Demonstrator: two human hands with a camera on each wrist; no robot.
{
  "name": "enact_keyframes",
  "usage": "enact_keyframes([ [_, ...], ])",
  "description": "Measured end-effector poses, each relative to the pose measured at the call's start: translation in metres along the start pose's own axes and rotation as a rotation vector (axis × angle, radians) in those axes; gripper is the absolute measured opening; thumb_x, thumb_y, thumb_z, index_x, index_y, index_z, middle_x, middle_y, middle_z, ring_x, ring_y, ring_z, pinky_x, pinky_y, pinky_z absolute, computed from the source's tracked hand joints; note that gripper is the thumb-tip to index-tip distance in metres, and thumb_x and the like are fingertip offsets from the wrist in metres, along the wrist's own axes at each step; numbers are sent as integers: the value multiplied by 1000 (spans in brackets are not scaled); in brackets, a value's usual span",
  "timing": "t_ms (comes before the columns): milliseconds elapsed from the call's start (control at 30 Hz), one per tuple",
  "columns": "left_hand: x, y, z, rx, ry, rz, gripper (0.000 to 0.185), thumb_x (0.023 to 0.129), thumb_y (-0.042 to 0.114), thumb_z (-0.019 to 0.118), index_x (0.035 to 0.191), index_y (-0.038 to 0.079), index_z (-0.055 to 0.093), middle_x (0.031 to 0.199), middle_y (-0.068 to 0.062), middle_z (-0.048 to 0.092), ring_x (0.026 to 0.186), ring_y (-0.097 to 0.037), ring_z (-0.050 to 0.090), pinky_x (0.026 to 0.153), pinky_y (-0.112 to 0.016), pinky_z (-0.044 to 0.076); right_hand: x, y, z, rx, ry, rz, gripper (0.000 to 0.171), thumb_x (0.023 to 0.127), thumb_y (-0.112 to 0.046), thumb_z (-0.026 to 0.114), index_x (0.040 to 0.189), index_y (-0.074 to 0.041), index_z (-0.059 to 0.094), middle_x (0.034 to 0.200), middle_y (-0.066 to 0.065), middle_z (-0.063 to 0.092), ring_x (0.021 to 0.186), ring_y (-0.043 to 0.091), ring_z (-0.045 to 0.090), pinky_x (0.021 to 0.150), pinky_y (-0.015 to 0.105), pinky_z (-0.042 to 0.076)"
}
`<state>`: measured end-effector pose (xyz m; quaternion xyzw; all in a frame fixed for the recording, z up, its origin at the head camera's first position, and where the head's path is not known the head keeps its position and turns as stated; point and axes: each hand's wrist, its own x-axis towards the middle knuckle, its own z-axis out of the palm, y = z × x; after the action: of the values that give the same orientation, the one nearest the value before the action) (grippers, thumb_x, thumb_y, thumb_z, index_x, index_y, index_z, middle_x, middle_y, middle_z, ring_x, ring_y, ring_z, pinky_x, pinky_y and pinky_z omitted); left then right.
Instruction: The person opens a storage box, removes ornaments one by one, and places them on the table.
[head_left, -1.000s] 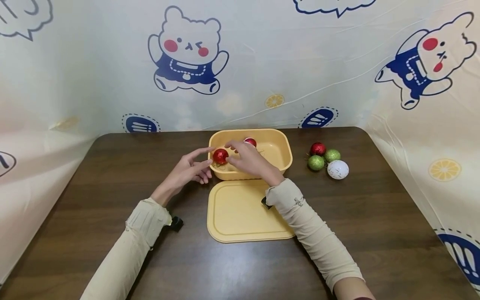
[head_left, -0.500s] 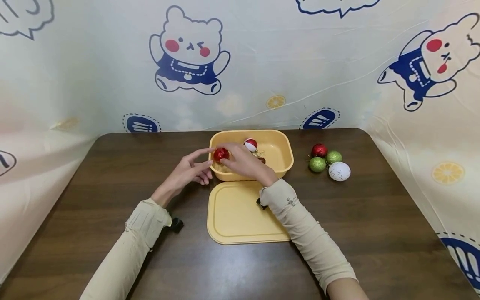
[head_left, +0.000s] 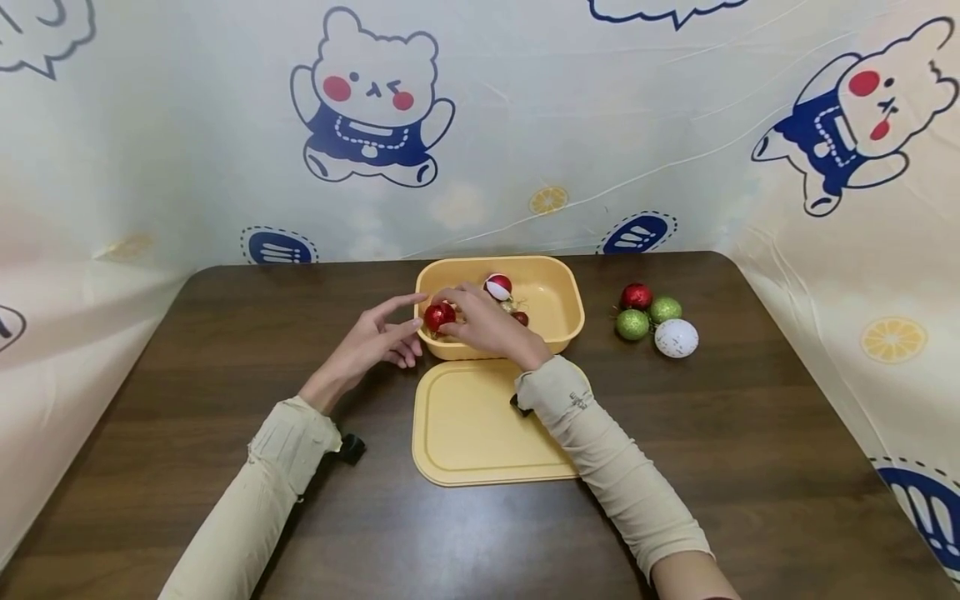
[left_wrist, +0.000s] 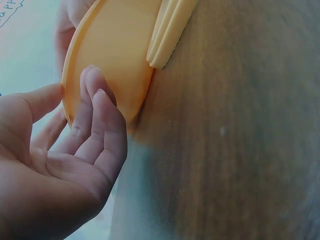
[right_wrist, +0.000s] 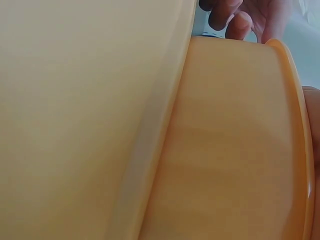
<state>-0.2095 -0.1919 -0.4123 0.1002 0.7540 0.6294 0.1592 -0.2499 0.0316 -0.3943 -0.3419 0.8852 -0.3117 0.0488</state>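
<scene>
Inside the far-left part of a yellow plastic box (head_left: 555,287), my right hand (head_left: 487,323) has thumb and fingers curled round the right side of a shiny red bauble (head_left: 438,317). My left hand (head_left: 375,337) rests its thumb and a finger at the box's left rim, the other fingers bent loosely outside the wall, as the left wrist view shows. A red-and-white ball (head_left: 498,287) and a small dark red ball (head_left: 520,317) lie beyond my right hand, with something gold between them. In the right wrist view the box wall (right_wrist: 235,140) hides the bauble.
The yellow lid (head_left: 480,425) lies flat in front of the box, partly under my right forearm. To the right sit a red bauble (head_left: 636,297), two glittery green baubles (head_left: 632,325) and a white speckled ball (head_left: 677,338). A patterned cloth (head_left: 495,125) hangs behind the table.
My right hand has moved left and closed its fingers in around the red bauble. The bauble has shifted slightly toward the box's near side. My left hand stays at the rim.
</scene>
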Motion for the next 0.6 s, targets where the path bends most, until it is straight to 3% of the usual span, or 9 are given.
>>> enact_keyframes([
  [200, 0, 0, 0, 1, 4, -7, 51, 101, 32, 60, 149, 26, 44, 82, -19, 68, 64, -23, 65, 63, -39, 60, 3, 1, 3, 26, 0, -15, 28, 94, -12, 70, 121, -7, 62, 115, 5, 66, 105, 17, 60, 94, 32, 48],
  [600, 1, -1, 0, -7, 1, -3, 52, 101, 32, 61, 149, 25, 44, 82, -20, 67, 64, -24, 65, 63, -38, 60, 1, 1, 3, 11, -2, 15, 29, 95, -13, 68, 123, -7, 61, 116, 5, 67, 104, 16, 62, 94, 31, 49],
])
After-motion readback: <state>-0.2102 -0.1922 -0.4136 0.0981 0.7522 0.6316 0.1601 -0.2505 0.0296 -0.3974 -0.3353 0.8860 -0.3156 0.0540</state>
